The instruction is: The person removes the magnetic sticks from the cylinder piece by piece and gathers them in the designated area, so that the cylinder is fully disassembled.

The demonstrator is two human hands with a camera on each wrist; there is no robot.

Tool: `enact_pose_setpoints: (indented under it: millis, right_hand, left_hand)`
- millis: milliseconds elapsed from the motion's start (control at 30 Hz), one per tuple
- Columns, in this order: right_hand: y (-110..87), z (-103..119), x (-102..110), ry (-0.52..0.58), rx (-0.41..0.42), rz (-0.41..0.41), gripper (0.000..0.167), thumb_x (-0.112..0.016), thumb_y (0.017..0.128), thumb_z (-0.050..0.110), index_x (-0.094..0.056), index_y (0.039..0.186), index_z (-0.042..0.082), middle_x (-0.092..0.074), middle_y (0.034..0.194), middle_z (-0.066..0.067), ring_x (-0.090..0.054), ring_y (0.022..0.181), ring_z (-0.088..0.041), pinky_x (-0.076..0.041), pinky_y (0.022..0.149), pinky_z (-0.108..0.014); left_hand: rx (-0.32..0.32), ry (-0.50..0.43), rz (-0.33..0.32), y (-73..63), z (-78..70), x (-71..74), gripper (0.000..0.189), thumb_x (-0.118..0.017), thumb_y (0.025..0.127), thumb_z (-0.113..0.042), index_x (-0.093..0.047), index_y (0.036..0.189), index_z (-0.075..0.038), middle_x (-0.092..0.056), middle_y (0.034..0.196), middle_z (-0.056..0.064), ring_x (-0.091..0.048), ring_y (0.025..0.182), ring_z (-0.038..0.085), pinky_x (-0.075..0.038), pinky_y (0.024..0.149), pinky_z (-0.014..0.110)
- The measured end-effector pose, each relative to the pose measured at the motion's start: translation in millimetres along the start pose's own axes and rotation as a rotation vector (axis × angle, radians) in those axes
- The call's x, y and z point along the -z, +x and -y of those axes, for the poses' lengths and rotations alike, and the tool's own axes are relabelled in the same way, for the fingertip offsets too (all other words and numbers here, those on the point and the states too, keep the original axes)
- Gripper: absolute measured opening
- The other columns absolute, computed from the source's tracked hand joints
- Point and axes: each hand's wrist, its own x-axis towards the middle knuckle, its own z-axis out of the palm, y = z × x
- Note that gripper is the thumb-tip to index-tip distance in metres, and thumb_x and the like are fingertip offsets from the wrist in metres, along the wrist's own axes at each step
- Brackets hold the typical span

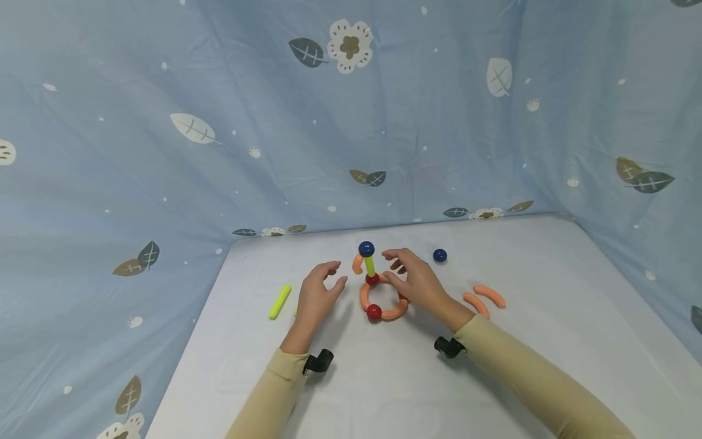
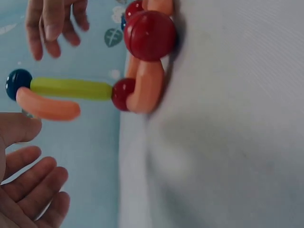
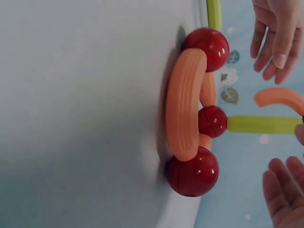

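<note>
Three red balls (image 1: 374, 313) and several curved orange pieces make up a ring (image 1: 396, 312) that lies on the white counter (image 1: 384, 396) in front of you, between your two hands. From the ring's far ball a yellow-green rod (image 1: 370, 266) stands up, tilted slightly, with a dark blue ball (image 1: 366, 249) at its top end. An orange arc (image 1: 358, 264) hangs from that blue ball on your left side of the rod, its lower end free.

Your left hand (image 1: 317, 299) is to the left of the ring, its fingers wide from the thumb and holding nothing; it is near the arc. Your right hand (image 1: 417, 280) is on the other side, its fingers gently bent, wide from the thumb and also holding nothing; it hides part of the ring in the head view.

To your left a spare rod (image 1: 280, 302) lies on the counter, and the tip of another shows beside your left hand. To your right lie two loose orange pieces (image 1: 490, 296), near each other, and farther back a separate blue ball (image 1: 440, 255). Behind the counter hangs a light blue curtain (image 1: 307, 122) printed with leaves and flowers.
</note>
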Motion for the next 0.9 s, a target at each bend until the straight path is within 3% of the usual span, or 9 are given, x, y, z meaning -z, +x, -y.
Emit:
enact_pose_setpoints:
  millis: [333, 600, 900]
  right_hand:
    - [22.9, 3.3, 2.4, 0.030, 0.119, 0.002, 0.058, -0.075, 0.093, 0.012, -0.050, 0.146, 0.014, -0.055, 0.140, -0.008, -0.062, 0.116, -0.022, -0.054, 0.099, -0.040]
    - [38.0, 12.6, 1.2, 0.087, 0.243, 0.044, 0.054, -0.073, 0.093, 0.004, -0.054, 0.143, 0.009, -0.051, 0.147, -0.013, -0.058, 0.125, -0.026, -0.053, 0.101, -0.047]
    - [40.6, 15.1, -0.4, 0.031, 0.200, 0.025, 0.043, -0.074, 0.093, 0.003, -0.064, 0.133, 0.014, -0.061, 0.137, -0.006, -0.064, 0.114, -0.023, -0.056, 0.096, -0.041]
  left_hand:
    - [-0.074, -0.102, 0.001, 17.0, -19.9, -6.0, 0.044, -0.078, 0.092, -0.023, -0.065, 0.132, -0.009, -0.068, 0.120, 0.007, -0.066, 0.108, 0.022, -0.055, 0.098, 0.039]
    - [-0.116, -0.113, 0.007, 22.7, -28.0, -7.9, 0.042, -0.078, 0.092, -0.021, -0.065, 0.129, -0.007, -0.067, 0.112, 0.008, -0.066, 0.104, 0.022, -0.056, 0.096, 0.037]
    - [-0.129, -0.152, -0.008, 23.1, -26.8, -12.6, 0.039, -0.078, 0.092, -0.019, -0.066, 0.126, -0.007, -0.069, 0.104, 0.005, -0.069, 0.097, 0.019, -0.058, 0.091, 0.037]
